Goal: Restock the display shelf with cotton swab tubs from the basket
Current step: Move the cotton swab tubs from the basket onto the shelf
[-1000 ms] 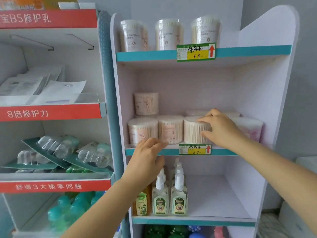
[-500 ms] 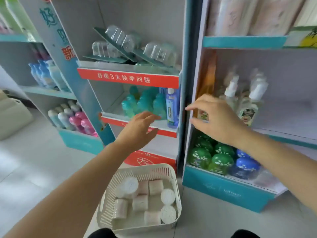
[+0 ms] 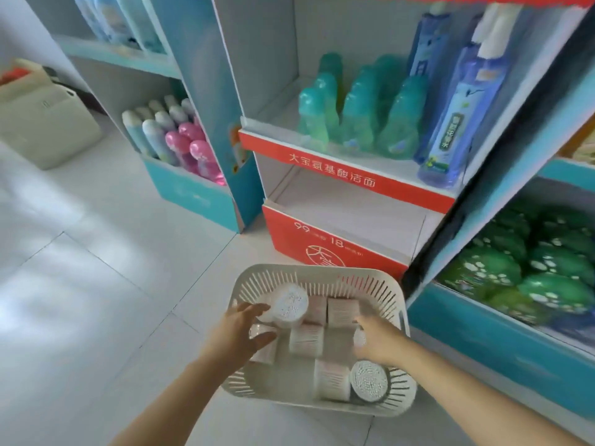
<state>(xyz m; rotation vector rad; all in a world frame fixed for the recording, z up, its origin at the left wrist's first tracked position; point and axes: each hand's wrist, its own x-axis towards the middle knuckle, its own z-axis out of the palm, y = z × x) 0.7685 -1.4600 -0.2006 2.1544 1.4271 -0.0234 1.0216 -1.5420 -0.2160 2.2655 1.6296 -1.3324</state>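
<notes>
A white slotted basket sits on the tiled floor in front of the shelves and holds several cotton swab tubs. One tub lies end-up at the back left, another lies in the middle, and two rest at the front right. My left hand is inside the basket's left side with fingers spread, touching the back-left tub and one beneath it. My right hand reaches in from the right, its fingers curled over a tub that it mostly hides. The swab shelf is out of view.
A red-trimmed shelf unit stands just behind the basket with teal bottles and blue bottles. Green round containers fill the low shelf at right. Pink and white bottles and a beige box stand at left.
My view has swung down from the swab shelf to the floor. Both hands have dropped from shelf height into the basket and now touch the tubs.
</notes>
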